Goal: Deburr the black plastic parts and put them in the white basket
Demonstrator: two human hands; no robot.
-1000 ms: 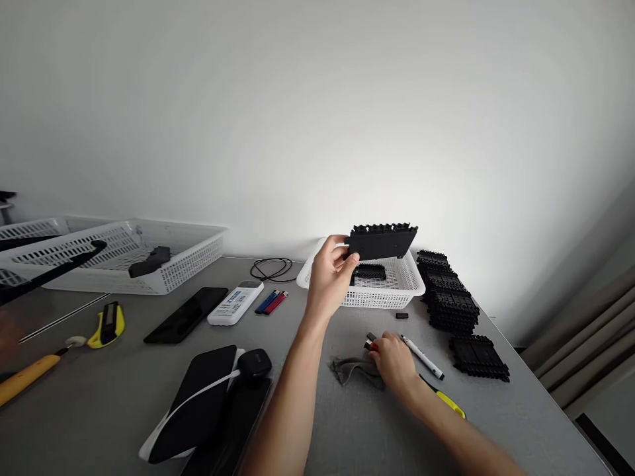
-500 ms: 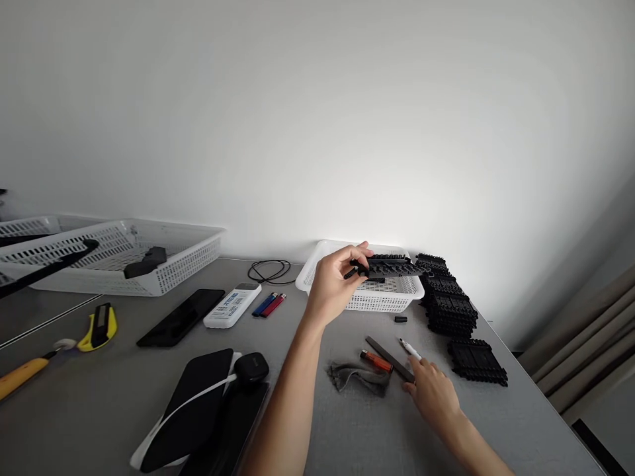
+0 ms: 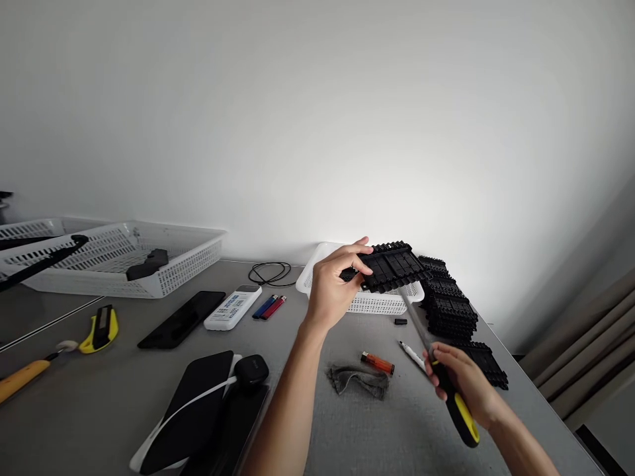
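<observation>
My left hand (image 3: 331,287) pinches a black plastic panel with toothed edges (image 3: 394,266) by its left end. The panel is tilted, its ribbed flat face towards me, above a white basket (image 3: 380,304). Closed round the black-and-yellow handle of a flat file (image 3: 454,404) is my right hand (image 3: 466,377). The file's blade points up and away, its tip at or just under the panel's lower edge; whether they touch I cannot tell. A white marker (image 3: 413,357) lies uncapped left of my right hand, and a black cap (image 3: 400,321) lies farther back.
Similar panels (image 3: 449,307) are stacked at the right, with another (image 3: 483,360) nearer. An orange lighter (image 3: 378,363) and grey cloth (image 3: 358,381) lie centrally. Leftward are two lighters (image 3: 269,307), a white box-like device (image 3: 233,307), phones (image 3: 182,320), a cutter (image 3: 99,328) and baskets (image 3: 193,264).
My right hand has picked up the file from the table and raised it towards the panel. My left hand has turned the panel so its flat face shows.
</observation>
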